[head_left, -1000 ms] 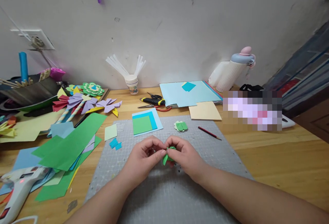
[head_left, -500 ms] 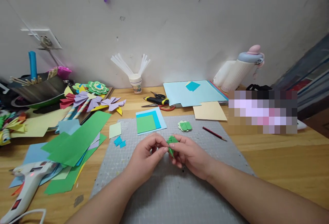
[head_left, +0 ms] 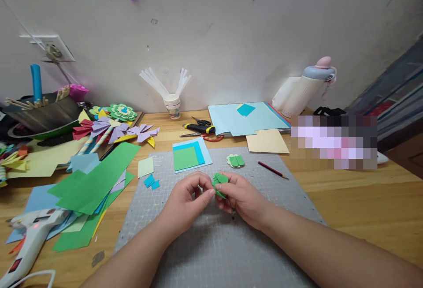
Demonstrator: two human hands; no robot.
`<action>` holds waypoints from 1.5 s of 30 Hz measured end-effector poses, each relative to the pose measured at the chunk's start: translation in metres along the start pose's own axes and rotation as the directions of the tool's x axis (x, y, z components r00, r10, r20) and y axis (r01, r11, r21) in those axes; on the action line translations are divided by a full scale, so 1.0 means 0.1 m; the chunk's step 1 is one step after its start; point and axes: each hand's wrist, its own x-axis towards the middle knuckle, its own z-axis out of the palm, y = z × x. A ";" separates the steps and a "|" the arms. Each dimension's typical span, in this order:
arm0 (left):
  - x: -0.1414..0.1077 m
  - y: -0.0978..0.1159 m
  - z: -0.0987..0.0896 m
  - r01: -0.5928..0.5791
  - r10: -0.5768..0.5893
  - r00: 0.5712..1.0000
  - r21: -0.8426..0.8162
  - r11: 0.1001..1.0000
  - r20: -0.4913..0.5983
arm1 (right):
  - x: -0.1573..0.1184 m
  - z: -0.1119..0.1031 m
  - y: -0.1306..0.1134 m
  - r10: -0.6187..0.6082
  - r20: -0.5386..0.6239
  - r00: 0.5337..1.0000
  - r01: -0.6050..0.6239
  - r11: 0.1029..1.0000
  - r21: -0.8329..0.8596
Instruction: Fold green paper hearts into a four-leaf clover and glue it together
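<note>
Over the grey cutting mat, my right hand grips a small folded green paper piece between thumb and fingers. My left hand pinches the left edge of that same piece with thumb and forefinger. Just beyond the hands lies a scalloped green paper flower. Stacked green and blue square sheets rest on the mat behind my left hand. Further left are small blue paper pieces and a pale green square. A dark red pencil lies to the right.
A white glue gun and green paper sheets lie at the left. Behind the mat are black-and-yellow pliers, scissors, a cup of white sticks, light blue sheets and a bottle.
The green piece has turned slightly in my fingers and shows more of its flat face. The whole view has shifted a little, and both hands keep their grip.
</note>
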 end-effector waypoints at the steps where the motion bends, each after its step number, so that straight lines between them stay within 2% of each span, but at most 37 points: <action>1: 0.00 -0.01 0.01 0.013 -0.013 1.000 -0.030 0.999 -0.007 | 0.00 0.00 0.01 -0.003 -0.010 1.000 0.003 1.000 -0.028; 6: 0.03 -0.04 0.03 0.100 -0.108 0.994 -0.176 0.979 -0.033 | 0.00 0.02 0.01 -0.049 -0.050 0.998 0.040 0.986 -0.161; 14: 0.04 0.00 0.05 0.141 -0.171 0.981 -0.271 0.952 -0.089 | -0.01 0.02 0.01 -0.051 -0.052 0.997 0.042 0.984 -0.171; 18: 0.04 0.01 0.05 0.123 -0.186 0.965 -0.310 0.943 -0.185 | -0.02 -0.01 0.03 -0.085 0.000 0.996 0.085 0.993 -0.081; 22: 0.05 0.01 0.06 0.112 -0.213 0.942 -0.357 0.928 -0.259 | -0.01 0.02 0.05 -0.094 -0.014 0.995 0.091 0.983 -0.161; 25: 0.05 0.00 0.08 0.119 -0.222 0.946 -0.381 0.917 -0.237 | -0.01 0.05 0.04 -0.100 -0.057 0.993 0.087 0.978 -0.189; 30: 0.03 -0.01 0.12 0.216 -0.262 0.963 -0.414 0.884 -0.057 | -0.01 0.05 0.00 -0.106 -0.092 0.990 0.090 0.984 -0.154; 35: 0.02 -0.05 0.07 0.196 -0.252 0.962 -0.373 0.907 -0.109 | -0.02 0.06 -0.03 -0.093 -0.089 0.992 0.076 0.981 -0.178; 41: 0.03 -0.07 -0.01 0.206 -0.255 0.966 -0.473 0.857 -0.041 | -0.03 0.05 -0.03 -0.092 -0.107 0.990 0.067 0.974 -0.216; 45: 0.04 -0.02 0.02 0.249 -0.297 0.952 -0.390 0.886 -0.068 | -0.03 0.05 -0.04 -0.110 -0.106 0.988 0.085 0.972 -0.217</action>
